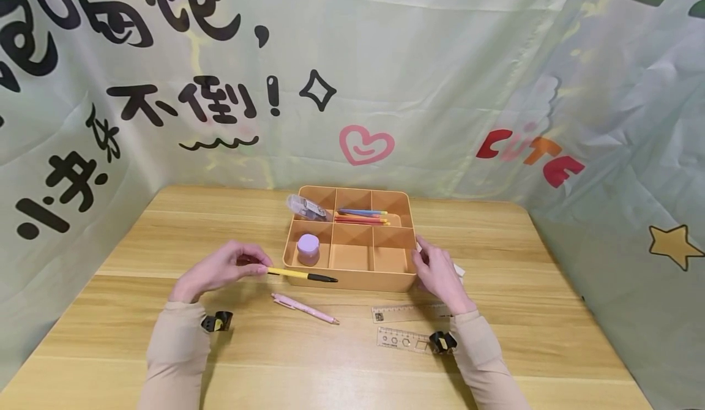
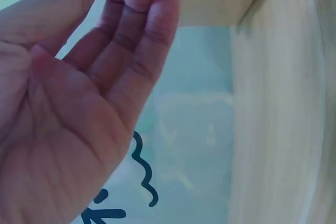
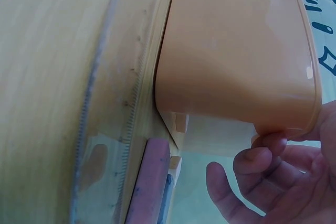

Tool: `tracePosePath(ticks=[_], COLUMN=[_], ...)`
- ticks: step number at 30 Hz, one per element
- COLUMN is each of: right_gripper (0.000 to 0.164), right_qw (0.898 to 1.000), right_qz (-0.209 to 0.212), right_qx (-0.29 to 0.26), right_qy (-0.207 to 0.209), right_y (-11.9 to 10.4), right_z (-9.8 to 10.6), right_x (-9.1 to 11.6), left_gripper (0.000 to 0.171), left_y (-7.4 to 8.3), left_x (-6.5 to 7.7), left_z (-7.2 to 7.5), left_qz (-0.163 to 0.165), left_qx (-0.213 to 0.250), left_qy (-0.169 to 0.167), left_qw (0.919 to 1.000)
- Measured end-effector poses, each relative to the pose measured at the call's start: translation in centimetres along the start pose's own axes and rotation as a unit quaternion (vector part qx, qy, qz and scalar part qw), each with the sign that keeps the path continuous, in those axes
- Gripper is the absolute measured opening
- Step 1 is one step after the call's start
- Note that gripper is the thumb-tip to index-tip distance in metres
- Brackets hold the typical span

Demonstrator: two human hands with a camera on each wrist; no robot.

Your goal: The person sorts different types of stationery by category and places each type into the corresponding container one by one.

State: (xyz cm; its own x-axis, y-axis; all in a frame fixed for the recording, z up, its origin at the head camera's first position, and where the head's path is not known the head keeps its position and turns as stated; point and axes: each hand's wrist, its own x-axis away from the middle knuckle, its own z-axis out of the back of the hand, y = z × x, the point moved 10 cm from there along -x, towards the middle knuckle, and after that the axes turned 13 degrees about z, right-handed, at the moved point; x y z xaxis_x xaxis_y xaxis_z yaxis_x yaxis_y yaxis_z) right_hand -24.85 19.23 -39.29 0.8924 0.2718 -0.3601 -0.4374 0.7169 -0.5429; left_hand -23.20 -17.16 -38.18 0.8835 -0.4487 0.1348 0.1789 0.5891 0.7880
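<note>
My left hand (image 1: 226,268) pinches one end of a yellow pen (image 1: 294,273) between thumb and fingertips. The pen's black end points right, across the front wall of a tan desk organizer (image 1: 352,280). Only a small dark bit of it shows in the left wrist view. My right hand (image 1: 439,273) grips the organizer's right side near the front corner. In the right wrist view its fingers (image 3: 254,160) curl against the wall by the rim. A purple-lidded jar (image 1: 308,248) stands in the front left compartment. Blue and red pens (image 1: 360,219) lie in the back middle one.
A clear bottle-like item (image 1: 308,207) leans in the back left compartment. A pink pen (image 1: 305,308) lies before the organizer. Two clear rulers (image 1: 404,313) lie at front right. Beside the organizer, a pink block (image 3: 148,182) appears in the right wrist view.
</note>
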Motion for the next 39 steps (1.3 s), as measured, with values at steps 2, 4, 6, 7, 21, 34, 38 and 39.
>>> tracePosePath(ticks=[2,4,6,7,21,34,38,39], right_gripper=[0.045,0.046,0.046,0.046,0.046,0.047,0.046,0.046], right_qw=[1.000,1.000,1.000,1.000,1.000,1.000,1.000,1.000], right_qz=[-0.001,-0.002,-0.004,-0.006,-0.005,-0.011,-0.009,-0.009], right_qx=[-0.002,-0.004,-0.007,-0.008,-0.010,-0.013,-0.011,-0.012], right_qy=[0.000,-0.001,-0.002,-0.003,-0.004,-0.008,-0.005,-0.005], right_y=[0.0,0.1,0.1,0.2,0.0,0.2,0.1,0.1], right_z=[0.0,-0.1,-0.1,-0.1,0.0,-0.2,-0.1,-0.1], right_x=[0.0,0.0,0.1,0.1,0.1,0.1,0.1,0.1], left_gripper=[0.009,0.009,0.010,0.010,0.015,0.014,0.016,0.017], left_y=[0.4,0.7,1.0,1.1,4.2,7.9,9.3,9.7], left_x=[0.0,0.1,0.1,0.0,0.6,1.3,1.4,1.4], left_z=[0.3,0.7,1.1,1.3,3.5,2.3,1.2,1.0], left_qz=[-0.005,-0.005,-0.004,-0.001,-0.021,-0.112,-0.152,-0.160], left_qx=[0.009,0.018,0.025,0.027,0.057,0.072,0.040,0.030], left_qy=[0.012,0.029,0.053,0.065,0.245,0.351,0.355,0.356], left_qw=[0.9999,0.9994,0.9983,0.9975,0.9677,0.9269,0.9217,0.9200])
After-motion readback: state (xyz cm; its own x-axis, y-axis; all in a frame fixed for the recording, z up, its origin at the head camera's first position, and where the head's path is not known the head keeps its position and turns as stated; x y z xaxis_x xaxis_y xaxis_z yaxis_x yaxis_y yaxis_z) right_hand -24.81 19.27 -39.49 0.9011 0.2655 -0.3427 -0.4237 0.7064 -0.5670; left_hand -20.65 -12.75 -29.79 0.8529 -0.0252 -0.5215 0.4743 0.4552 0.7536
